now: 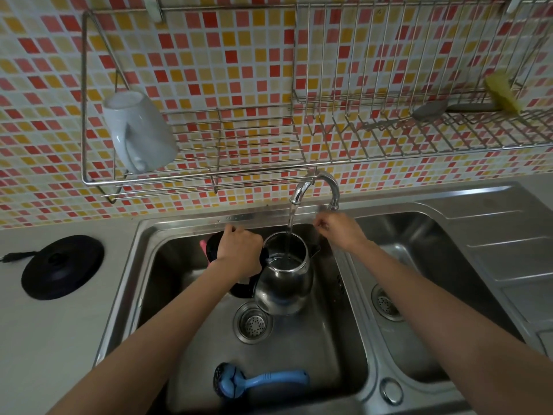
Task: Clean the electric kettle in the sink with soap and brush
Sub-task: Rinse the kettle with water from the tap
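Steel kettle (284, 275) under tap (317, 181) stream; left hand (239, 250) fingers wrapped round its handle (241, 290); right hand (341, 232) fingers curled beneath tap, hold unclear.

kettle handle (241, 290) mostly under left hand (239, 250), plug (4, 259) cut off

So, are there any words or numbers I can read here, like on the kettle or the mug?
Nothing here can be read as a word or number.
On the kettle: no label shows.
On the mug: plain white, no print.
On the sink: a tiny row of marks on the back rim, too small and blurred to read.
On the black base: no writing shows.
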